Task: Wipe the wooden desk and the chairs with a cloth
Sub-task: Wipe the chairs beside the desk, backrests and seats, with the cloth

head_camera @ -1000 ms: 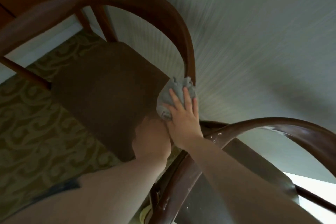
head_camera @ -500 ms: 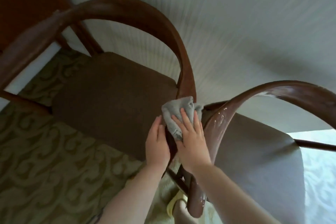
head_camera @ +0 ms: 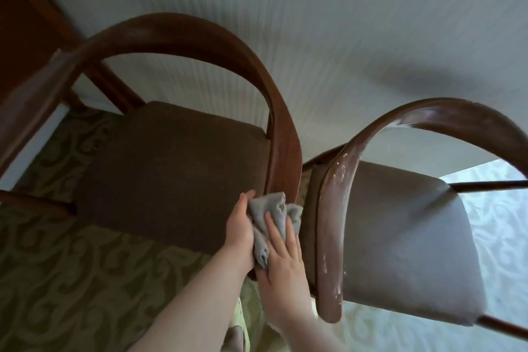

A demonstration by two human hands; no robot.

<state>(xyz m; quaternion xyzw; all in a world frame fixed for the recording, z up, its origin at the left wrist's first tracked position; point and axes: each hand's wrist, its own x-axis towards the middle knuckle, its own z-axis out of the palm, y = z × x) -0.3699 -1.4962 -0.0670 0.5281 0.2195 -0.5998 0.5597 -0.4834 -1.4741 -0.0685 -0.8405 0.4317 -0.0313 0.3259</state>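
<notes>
Closest to me, both of the person's forearms are reaching down to the lower end of the curved arm rail of the left chair (head_camera: 183, 160). The right hand (head_camera: 281, 263) is lying with fairly straight fingers (head_camera: 275, 226) pressing the grey cloth (head_camera: 270, 213) against the rail, while the left hand (head_camera: 240, 226) is cupping the cloth and rail from the other side, its fingers curling around out of sight. The cloth is looking soft, light and bunched; I judge it will slip off a polished rail unless both palms are sandwiching it, gripping round the wood rather than pinching a corner. The rail itself is seeming stiff and smooth. Just beside it, the right chair (head_camera: 400, 237) is showing pale flecks along its rail. Beyond, a patterned carpet (head_camera: 71, 280) and a pale wall (head_camera: 343, 23) are filling the background.
</notes>
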